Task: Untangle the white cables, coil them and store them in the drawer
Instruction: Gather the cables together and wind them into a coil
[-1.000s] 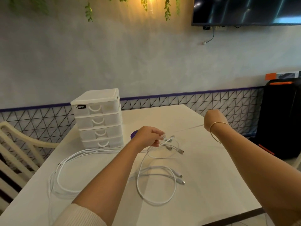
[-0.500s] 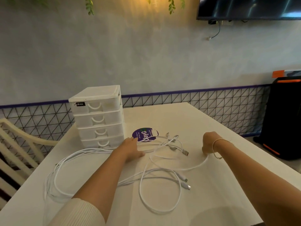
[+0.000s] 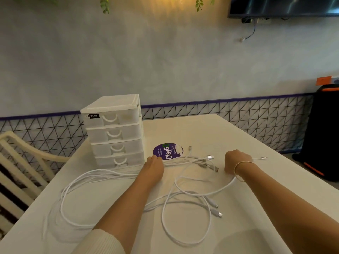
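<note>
Left hand (image 3: pixel 153 166): flat, fingers pressing white cables (image 3: pixel 185 208) at frame centre.
Right hand (image 3: pixel 236 161): fisted, seemingly gripping a cable.
Drawer unit (image 3: pixel 114 131): shut, centre left.

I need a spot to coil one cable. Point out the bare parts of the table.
Bare: the far right of the table, beyond the right hand. Crowded: the white cables loop from the drawer unit across the middle and near left.

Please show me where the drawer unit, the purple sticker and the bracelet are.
drawer unit (image 3: pixel 113 133): head view, second drawer's front.
purple sticker (image 3: pixel 166 153): head view, its printed middle.
bracelet (image 3: pixel 238 165): head view, band on the right wrist.
</note>
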